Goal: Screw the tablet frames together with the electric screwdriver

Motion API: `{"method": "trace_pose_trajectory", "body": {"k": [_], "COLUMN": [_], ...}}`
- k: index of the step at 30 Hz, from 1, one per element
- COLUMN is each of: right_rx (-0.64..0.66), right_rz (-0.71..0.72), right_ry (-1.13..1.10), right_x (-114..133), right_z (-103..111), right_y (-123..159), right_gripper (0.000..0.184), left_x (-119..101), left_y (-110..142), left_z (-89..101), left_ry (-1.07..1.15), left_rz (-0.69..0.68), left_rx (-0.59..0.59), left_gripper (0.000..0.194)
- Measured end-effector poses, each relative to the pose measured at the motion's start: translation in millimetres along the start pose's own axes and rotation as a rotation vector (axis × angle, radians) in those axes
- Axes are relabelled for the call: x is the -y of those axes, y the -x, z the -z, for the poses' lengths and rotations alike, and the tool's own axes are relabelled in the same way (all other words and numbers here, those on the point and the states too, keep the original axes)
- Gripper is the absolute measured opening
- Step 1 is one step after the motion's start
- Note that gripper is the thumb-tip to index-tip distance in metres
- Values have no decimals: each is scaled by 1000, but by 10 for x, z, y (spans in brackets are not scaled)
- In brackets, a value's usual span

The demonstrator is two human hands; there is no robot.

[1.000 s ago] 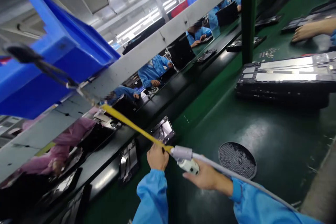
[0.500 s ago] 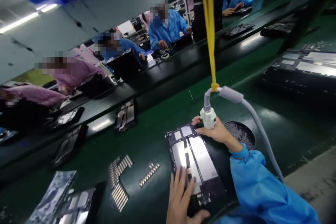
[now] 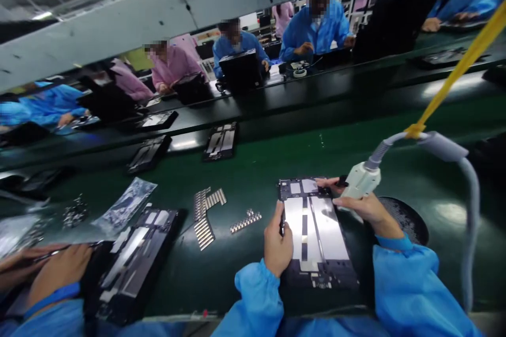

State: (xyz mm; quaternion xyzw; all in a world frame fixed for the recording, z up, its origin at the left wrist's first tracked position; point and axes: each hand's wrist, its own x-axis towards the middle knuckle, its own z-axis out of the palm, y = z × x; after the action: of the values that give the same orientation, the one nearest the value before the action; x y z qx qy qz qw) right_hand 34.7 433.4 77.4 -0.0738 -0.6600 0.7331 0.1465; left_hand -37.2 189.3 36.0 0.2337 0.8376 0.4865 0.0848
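Note:
An opened tablet (image 3: 316,226) lies in front of me, its silvery battery panels and black frame exposed. My left hand (image 3: 279,242) is closed around its left edge, thumb over the panel side. My right hand (image 3: 366,205), at the tablet's upper right, is wrapped round a white corded electric screwdriver (image 3: 362,179); its tip is hidden. A yellow band (image 3: 454,79) holds up the screwdriver's grey cable (image 3: 472,221). Beside my right wrist sits a round dark dish (image 3: 407,218) of small parts.
Left of the tablet lie rows of small metal pieces (image 3: 203,221) and a shorter strip (image 3: 245,222). Another opened tablet (image 3: 138,258) and a clear plastic bag (image 3: 126,205) lie farther left, near a co-worker's hands (image 3: 59,274). More tablets (image 3: 220,141) rest along the bench; people work opposite.
The view has swung left. My left hand has gone from lying spread on the tablet's lower left to gripping its left edge. The screwdriver in my right hand has tilted.

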Motion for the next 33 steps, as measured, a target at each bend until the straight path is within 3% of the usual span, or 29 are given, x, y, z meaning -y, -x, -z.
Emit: {"method": "trace_pose_trajectory", "body": {"k": [2, 6, 9, 11, 14, 21, 30, 33], "right_rx": [-107, -226, -278, -306, -323, -339, -396, -445], "right_rz": [0, -2, -9, 7, 37, 86, 112, 86], "right_ry": [2, -27, -12, 40, 139, 200, 197, 209], "right_x": [3, 17, 12, -3, -29, -100, -167, -159], "right_z": [-7, -28, -43, -48, -54, -76, -113, -169], "right_y": [3, -3, -17, -24, -29, -44, -67, -65], "right_gripper": [46, 49, 50, 49, 45, 30, 28, 28], "left_x": [33, 211, 310, 326, 320, 363, 311, 374], "left_y": [-59, -255, -399, -468, -547, -720, -655, -500], "left_z": [275, 896, 1118, 1134, 1103, 1138, 1011, 965], "left_ry": [-23, -246, -442, -495, -471, -204, -438, -570], "left_rz": [-57, -24, 96, 147, 137, 215, 83, -101], "left_rx": [43, -41, 17, 84, 128, 223, 142, 67], "left_gripper": [38, 24, 26, 34, 31, 22, 4, 14]}}
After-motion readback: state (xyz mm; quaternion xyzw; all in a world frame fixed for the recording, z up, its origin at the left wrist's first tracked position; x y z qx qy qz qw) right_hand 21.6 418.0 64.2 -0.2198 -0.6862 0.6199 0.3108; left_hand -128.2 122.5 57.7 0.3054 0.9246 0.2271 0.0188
